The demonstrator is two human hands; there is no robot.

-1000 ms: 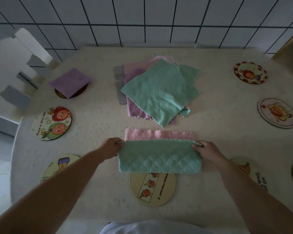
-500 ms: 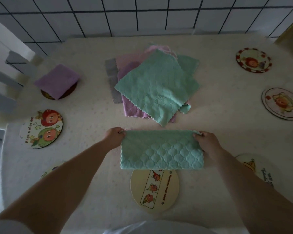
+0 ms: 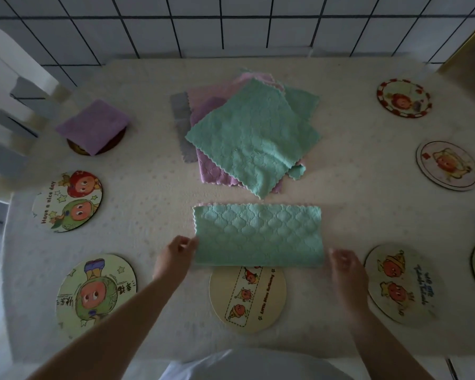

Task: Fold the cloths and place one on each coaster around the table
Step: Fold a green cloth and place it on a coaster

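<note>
A green cloth (image 3: pixel 258 235), folded in half with a pink edge showing along its far side, lies flat in front of me. Its near edge overlaps a cream coaster (image 3: pixel 247 300). My left hand (image 3: pixel 177 256) pinches the cloth's near left corner. Blurred, my right hand (image 3: pixel 344 266) sits just beside the near right corner, fingers loosely curled and holding nothing. A pile of unfolded green, pink, purple and grey cloths (image 3: pixel 252 133) lies at the table's middle. A folded purple cloth (image 3: pixel 93 126) covers the far left coaster (image 3: pixel 77 149).
Bare picture coasters ring the table: two on the left (image 3: pixel 67 201) (image 3: pixel 96 294), several on the right (image 3: pixel 401 283) (image 3: pixel 447 165) (image 3: pixel 403 97). A white chair (image 3: pixel 8 105) stands at the far left. A tiled wall (image 3: pixel 231 23) runs behind the table.
Both hands laid the green half over the pink side, let go of the far corners and moved back to the near corners. The cloth now lies flat.
</note>
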